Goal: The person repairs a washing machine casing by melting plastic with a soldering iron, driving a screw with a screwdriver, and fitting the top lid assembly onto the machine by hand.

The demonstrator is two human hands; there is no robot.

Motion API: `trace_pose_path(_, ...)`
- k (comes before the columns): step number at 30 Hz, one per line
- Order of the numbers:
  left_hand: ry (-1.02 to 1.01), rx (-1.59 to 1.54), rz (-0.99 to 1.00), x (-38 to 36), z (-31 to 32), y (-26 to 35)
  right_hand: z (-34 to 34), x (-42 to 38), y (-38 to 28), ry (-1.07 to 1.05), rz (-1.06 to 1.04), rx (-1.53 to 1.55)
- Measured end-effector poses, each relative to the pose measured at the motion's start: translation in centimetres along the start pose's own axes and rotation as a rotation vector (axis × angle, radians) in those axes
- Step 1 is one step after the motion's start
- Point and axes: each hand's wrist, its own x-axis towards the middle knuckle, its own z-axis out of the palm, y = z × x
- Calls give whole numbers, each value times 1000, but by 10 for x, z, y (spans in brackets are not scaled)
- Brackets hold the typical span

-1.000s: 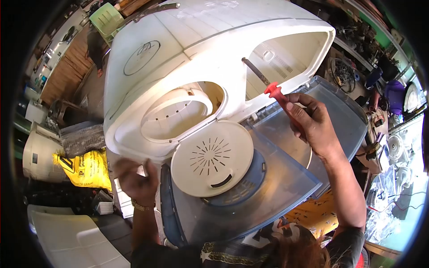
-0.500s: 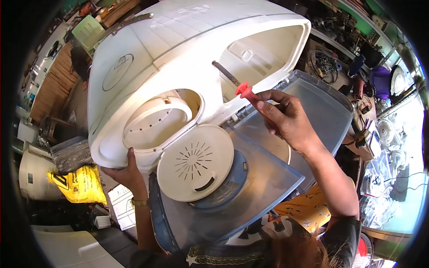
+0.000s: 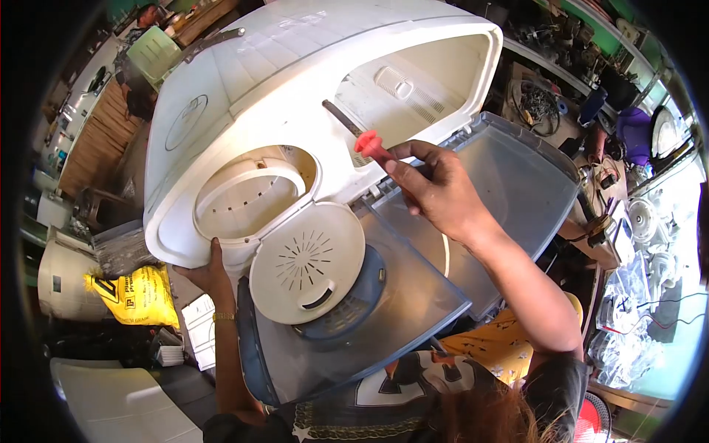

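My right hand point(image 3: 436, 181) grips a red-handled tool point(image 3: 373, 145) with a flared collar. Its long dark shaft points up and left, over the large opening of a white twin-tub washing machine point(image 3: 244, 103). My left hand point(image 3: 210, 279) holds the machine's near left corner, thumb on top and fingers partly hidden beneath. The smaller round spin opening point(image 3: 255, 196) lies just beyond that thumb. A slotted white round lid point(image 3: 306, 258) hangs open toward me, with a blue-grey lid panel point(image 3: 402, 295) under it. Another translucent lid point(image 3: 509, 192) spreads out to the right.
A yellow sack point(image 3: 140, 295) and a white tub point(image 3: 63, 277) stand at the left. On the right, a bench point(image 3: 591, 244) carries tools, wires and bagged parts. A person point(image 3: 140, 44) is at the far left, near a green chair point(image 3: 153, 55).
The red-handled tool and my right hand have moved left, alongside a slight shift of the whole view. My left hand keeps its place on the machine's corner.
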Motion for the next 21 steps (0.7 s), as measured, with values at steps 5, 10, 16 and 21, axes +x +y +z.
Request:
trace_pose_path(5,3,-47,79,9,7,-18,-4,14,11,-40,-10,70)
trace_pose_path(10,46,-9,26,17,8,-31,2,20,10,-52,16,89)
trace_pose_path(16,113,-64,66,20,6,-54,24,13,22,17,11,188)
trace_pose_path(21,273,193,7,7,18,-29,33,5,16,29,13,167)
